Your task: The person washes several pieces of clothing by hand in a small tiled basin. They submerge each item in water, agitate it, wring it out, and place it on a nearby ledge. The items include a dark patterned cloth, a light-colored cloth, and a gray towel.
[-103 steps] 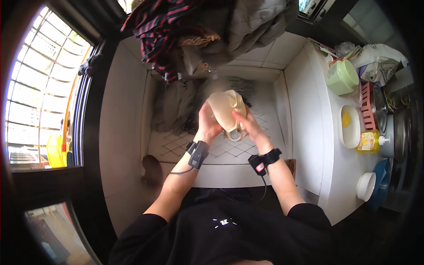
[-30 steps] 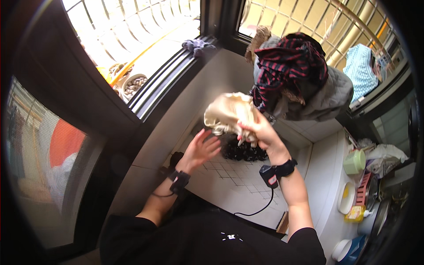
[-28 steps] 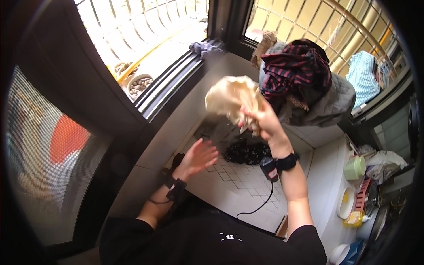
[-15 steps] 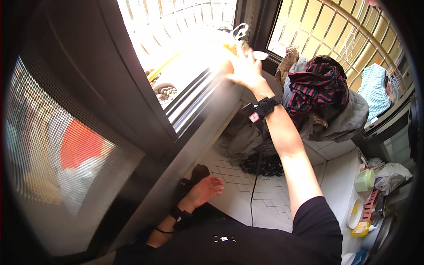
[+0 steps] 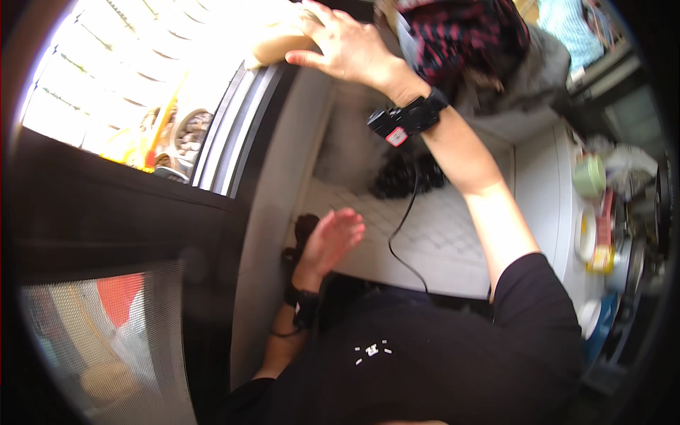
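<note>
My right hand [image 5: 347, 49] reaches up over the window ledge. Its thumb and fingers are around the near end of a beige rounded thing [image 5: 280, 44], whose kind is washed out by bright light. A black strap with a small box [image 5: 407, 122] circles that wrist, and a black cable [image 5: 404, 230] hangs from it. Low in front of my body, my left hand [image 5: 335, 241] is held up with its fingers stretched, holding nothing. A dark strap [image 5: 304, 308] is on that wrist too.
Left lies the window's metal track [image 5: 228, 138], with a bowl of pebbles [image 5: 191, 134] beyond it and a mesh screen [image 5: 106, 340] below. A striped red-and-black cloth [image 5: 467, 39] is piled at the upper right. On the right-hand counter stand a green cup [image 5: 589, 177] and a pink basket [image 5: 605, 216].
The view has turned and shifted, so the window track and clothes sit differently. My right hand now shows further left with the beige thing; my left hand stays raised and open.
</note>
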{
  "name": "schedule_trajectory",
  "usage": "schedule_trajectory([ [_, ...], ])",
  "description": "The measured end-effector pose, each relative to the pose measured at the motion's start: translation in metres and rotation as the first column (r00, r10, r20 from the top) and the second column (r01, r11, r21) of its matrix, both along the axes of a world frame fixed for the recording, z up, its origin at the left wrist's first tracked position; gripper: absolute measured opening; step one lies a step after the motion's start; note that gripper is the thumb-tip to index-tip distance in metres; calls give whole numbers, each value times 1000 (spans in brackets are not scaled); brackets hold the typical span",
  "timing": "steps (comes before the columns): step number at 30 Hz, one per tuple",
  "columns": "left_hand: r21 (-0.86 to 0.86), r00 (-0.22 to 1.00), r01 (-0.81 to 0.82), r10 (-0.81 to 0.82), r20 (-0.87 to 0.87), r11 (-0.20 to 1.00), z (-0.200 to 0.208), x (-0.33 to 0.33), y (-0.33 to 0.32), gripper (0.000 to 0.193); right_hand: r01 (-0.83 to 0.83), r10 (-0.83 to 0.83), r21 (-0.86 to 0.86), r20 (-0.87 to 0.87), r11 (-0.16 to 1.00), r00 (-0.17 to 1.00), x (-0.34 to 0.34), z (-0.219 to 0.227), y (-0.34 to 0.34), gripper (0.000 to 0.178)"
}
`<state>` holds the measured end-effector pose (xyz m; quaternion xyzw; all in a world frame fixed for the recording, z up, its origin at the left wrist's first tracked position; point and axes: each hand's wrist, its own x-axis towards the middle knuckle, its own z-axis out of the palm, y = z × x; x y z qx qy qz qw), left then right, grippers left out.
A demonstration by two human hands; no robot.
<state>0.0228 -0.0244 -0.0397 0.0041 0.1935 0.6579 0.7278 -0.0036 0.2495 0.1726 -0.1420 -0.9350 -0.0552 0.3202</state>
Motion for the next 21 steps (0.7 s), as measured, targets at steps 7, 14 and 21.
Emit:
schedule_trajectory([
  [7, -124, 988, 109, -122, -98, 986, 16, 11, 55, 40, -28, 150, -573, 167, 819, 975, 187, -52, -7, 36],
  [14, -190, 966, 201, -226, -122, 961, -4, 34, 118, 38, 540, 53, -625, 680, 564, 732, 330, -207, 15, 50],
  [21, -270, 931, 257, -312, -187, 928, -14, 43, 157, 34, 767, -181, -579, 753, 276, 633, 330, -336, 61, 93],
])
